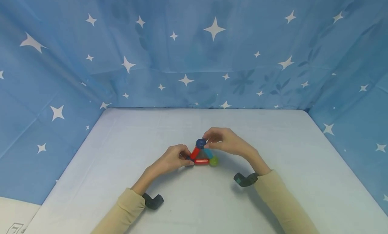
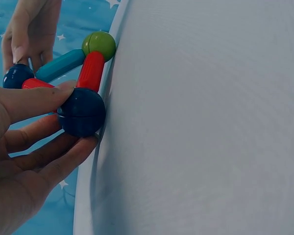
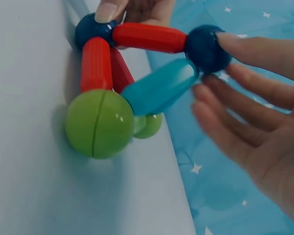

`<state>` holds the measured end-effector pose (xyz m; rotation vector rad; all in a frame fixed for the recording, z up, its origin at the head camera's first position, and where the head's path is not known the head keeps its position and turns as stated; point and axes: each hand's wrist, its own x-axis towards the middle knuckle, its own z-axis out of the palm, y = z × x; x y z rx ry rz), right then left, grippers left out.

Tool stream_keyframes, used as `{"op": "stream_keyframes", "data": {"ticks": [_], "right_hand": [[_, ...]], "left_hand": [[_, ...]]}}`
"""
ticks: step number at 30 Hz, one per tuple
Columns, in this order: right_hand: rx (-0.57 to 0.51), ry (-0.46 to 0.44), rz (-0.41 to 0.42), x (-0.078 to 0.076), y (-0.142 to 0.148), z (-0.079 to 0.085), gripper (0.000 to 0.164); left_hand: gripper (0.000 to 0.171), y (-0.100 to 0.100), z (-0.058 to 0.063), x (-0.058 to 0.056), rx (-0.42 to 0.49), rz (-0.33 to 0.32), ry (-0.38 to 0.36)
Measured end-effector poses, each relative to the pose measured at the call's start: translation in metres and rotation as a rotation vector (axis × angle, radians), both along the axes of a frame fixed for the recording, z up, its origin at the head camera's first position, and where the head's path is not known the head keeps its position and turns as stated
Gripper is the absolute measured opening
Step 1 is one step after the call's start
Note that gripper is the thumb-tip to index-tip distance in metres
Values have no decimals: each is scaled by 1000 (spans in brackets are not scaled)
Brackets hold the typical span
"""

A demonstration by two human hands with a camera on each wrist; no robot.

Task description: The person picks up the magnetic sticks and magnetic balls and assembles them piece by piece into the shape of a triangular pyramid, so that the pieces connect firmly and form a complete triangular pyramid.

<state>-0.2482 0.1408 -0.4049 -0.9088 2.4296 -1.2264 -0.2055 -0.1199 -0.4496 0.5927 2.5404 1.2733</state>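
Note:
A frame of coloured rods and balls stands on the white table in front of me. Its top is a dark blue ball [image 1: 200,143], which my right hand [image 1: 231,142] holds between thumb and fingers. My left hand [image 1: 171,159] pinches another dark blue ball [image 2: 83,115] at the lower left corner. A red rod [image 3: 149,37] links the two blue balls. From the top ball a light blue rod [image 3: 159,87] slopes to a green ball [image 3: 99,125]. Another red rod [image 1: 201,161] runs low between that green ball and the left blue ball. Behind them, the right wrist view shows a second green ball [image 3: 151,126] and a third red rod [image 3: 121,71], partly hidden.
The white table [image 1: 121,133] spreads out on all sides of the frame. Blue curtains [image 1: 194,52] with white stars hang along its back and sides. A dark wrist device [image 1: 154,201] sits by the left sleeve, and another device [image 1: 245,179] by the right.

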Motion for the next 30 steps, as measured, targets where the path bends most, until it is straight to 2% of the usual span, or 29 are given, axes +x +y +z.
{"op": "stream_keyframes", "data": {"ticks": [4,7,15,22,30], "right_hand": [[66,-119,-3,-2,0,-2,30],[115,-152,27,-4,-1,-6,29],[138,-124,74,-4,-2,-7,16],[145,-114,101,-5,1,-5,17],[273,-80,33,-6,5,-12,23]], "left_hand": [[19,0,0,1,0,6,-4],[19,-1,-1,1,1,11,-5],[18,-2,-1,3,-8,17,-9],[18,-2,0,3,-7,16,4],[19,11,3,0,-122,65,160]]}}
